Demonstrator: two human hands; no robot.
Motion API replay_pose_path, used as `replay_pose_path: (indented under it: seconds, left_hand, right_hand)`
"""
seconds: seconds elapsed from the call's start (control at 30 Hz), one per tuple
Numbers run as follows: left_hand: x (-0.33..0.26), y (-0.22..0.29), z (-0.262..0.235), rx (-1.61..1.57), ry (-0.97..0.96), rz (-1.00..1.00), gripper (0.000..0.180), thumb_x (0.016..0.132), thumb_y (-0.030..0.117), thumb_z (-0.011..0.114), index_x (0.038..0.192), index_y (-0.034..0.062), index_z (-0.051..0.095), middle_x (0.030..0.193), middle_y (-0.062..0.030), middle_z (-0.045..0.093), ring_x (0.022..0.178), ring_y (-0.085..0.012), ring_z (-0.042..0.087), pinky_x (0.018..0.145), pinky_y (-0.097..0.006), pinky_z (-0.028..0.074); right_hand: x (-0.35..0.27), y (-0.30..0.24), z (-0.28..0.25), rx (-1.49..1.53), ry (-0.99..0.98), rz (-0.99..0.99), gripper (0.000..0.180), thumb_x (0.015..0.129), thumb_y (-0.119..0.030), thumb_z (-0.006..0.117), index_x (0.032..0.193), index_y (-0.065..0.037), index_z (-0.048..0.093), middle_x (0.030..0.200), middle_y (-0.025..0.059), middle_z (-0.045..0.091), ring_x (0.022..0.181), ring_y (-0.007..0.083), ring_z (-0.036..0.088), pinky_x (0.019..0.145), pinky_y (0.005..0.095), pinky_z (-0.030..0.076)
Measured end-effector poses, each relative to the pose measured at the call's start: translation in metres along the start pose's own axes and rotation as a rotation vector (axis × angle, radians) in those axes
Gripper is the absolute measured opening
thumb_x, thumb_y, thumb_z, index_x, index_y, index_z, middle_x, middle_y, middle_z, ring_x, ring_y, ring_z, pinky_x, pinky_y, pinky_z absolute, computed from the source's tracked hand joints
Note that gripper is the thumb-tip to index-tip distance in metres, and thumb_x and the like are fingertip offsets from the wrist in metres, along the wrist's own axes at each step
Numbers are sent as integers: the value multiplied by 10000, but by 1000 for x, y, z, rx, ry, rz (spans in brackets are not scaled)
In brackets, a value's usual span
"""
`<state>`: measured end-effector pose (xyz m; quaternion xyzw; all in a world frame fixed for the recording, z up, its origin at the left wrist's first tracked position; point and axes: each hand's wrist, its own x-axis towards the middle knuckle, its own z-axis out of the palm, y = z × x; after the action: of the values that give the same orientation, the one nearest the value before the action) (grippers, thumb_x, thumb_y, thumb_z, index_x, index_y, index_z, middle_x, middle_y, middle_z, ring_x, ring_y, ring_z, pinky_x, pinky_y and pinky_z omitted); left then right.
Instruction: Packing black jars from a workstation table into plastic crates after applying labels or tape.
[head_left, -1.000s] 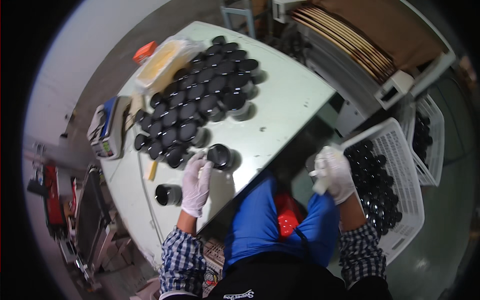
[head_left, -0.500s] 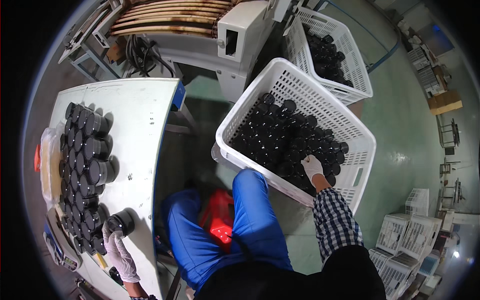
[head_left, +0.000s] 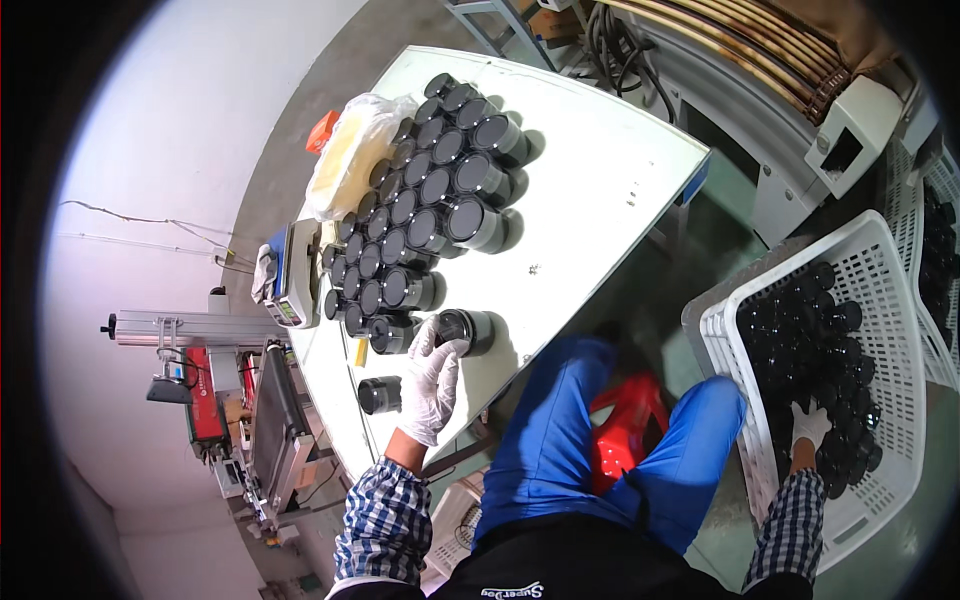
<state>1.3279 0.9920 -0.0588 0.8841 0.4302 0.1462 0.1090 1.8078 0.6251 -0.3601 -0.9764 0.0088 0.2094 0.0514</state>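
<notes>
My left hand (head_left: 430, 390), in a white glove, has its thumb and fingers on the near side of a clear jar with a dark top (head_left: 468, 330) standing on the white table (head_left: 570, 200). Beside that hand stands another small dark-topped jar (head_left: 378, 395). Rows of clear jars with black lids (head_left: 435, 186) fill the table's left half. Far to the right, my gloved right hand (head_left: 810, 428) reaches down into a white plastic basket (head_left: 893, 290), fingers apart among loose shiny black lids (head_left: 808, 335). Its fingertips are partly lost among these lids.
Behind the jars lie a plastic bag with yellowish contents (head_left: 350, 155) and a scale (head_left: 295, 275). A red stool (head_left: 625, 440) stands between my knees. A second white basket (head_left: 915, 240) adjoins the first. A conveyor machine (head_left: 275, 420) is at left, a roller machine (head_left: 745, 50) at far right.
The view has swung left, bringing the table to the middle and the basket to the right edge. My left hand stays at the jar. My right hand remains in the basket, its fingers now spread.
</notes>
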Motion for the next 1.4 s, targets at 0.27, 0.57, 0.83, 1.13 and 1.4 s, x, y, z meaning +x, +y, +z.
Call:
replay_pose_path:
  seconds: [0.27,0.57,0.83,1.13,1.4]
  left_hand:
    - [12,5,-4,159,1,22,161,867,84,607,996,113,698,1165,-142,622,1067,-354,534,944,-437,413]
    - [22,1,3,139,70,139,233,739,75,775,940,124,667,1002,-59,613,1014,-297,523,898,-405,414]
    - [24,6,14,-30,162,-27,588,719,129,795,1254,85,556,1214,-164,507,1086,-337,476,955,-429,406]
    - [29,-1,9,307,125,111,555,807,362,707,1285,120,562,1310,-195,475,1208,-356,429,1020,-472,340]
    - [23,-22,11,-34,4,4,683,765,336,743,1348,88,487,1256,-216,525,1120,-395,516,964,-456,433]
  right_hand:
    - [-14,-19,-14,-74,-48,-176,715,725,-339,820,1235,10,460,1200,313,521,1080,442,586,883,466,526]
    - [-5,-14,-9,60,-46,-173,585,701,-218,821,1109,28,483,1273,220,585,1134,418,569,936,444,487]
    - [2,-7,-68,158,154,-463,443,717,-220,801,958,-5,499,865,174,579,813,369,569,760,411,468]
    - [-170,-167,-219,265,123,-1014,487,678,-192,812,1054,-35,546,971,129,572,900,309,572,824,367,464]
    - [-323,-317,-187,131,-168,-1506,596,701,-409,760,1114,-49,523,1014,215,552,952,383,593,835,440,506]
